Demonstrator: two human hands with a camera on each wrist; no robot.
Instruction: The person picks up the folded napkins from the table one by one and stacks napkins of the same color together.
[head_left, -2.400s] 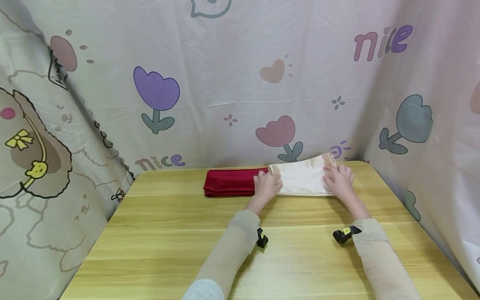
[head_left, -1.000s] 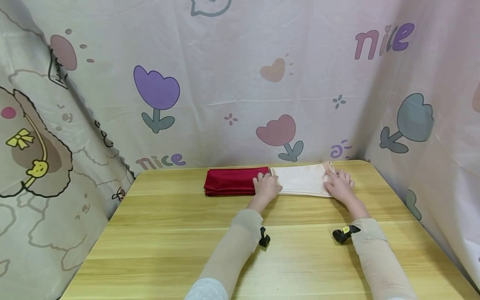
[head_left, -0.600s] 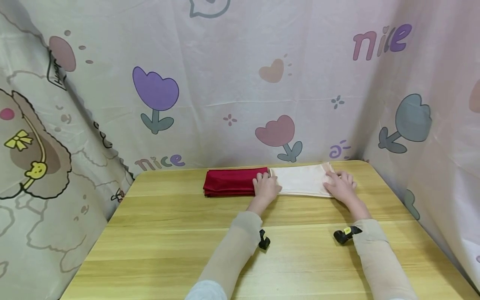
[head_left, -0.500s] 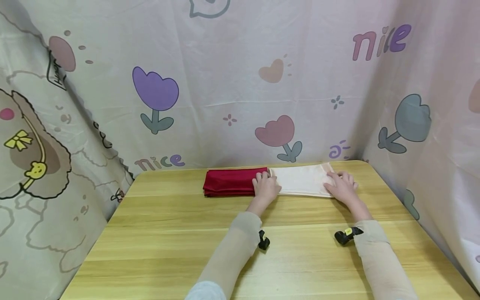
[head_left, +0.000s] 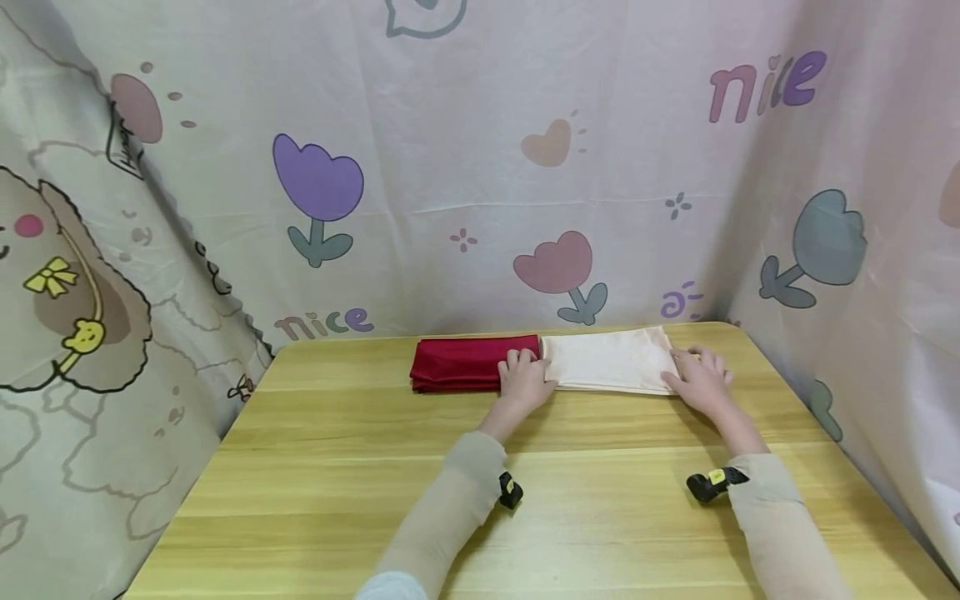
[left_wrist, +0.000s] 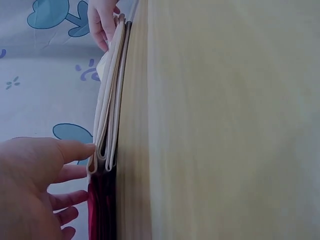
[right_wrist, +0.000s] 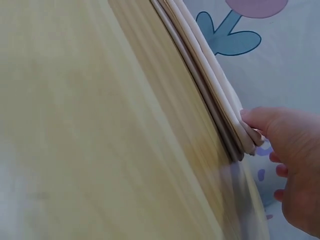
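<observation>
A folded white cloth (head_left: 607,360) lies along the back of the table, end to end with a folded red cloth (head_left: 468,363). My left hand (head_left: 525,383) rests where the two meet. In the left wrist view its fingers are spread, the thumb touching the white cloth's folded edge (left_wrist: 106,110) and other fingers by the red cloth (left_wrist: 100,210). At the white cloth's right end is my right hand (head_left: 703,383). In the right wrist view its thumb touches the cloth's top corner, while the other fingers lie loosely beyond the end. Neither hand appears to grip cloth.
The wooden table (head_left: 360,483) extends in front of the cloths. A patterned curtain (head_left: 435,167) hangs close behind its back edge and along both sides. Small black cameras sit on the left wrist (head_left: 511,491) and right wrist (head_left: 712,483).
The white cloth's raised right end has come down flat. My right hand has slid right, off the cloth's top to its end. My left hand has shifted slightly left onto the red cloth's end.
</observation>
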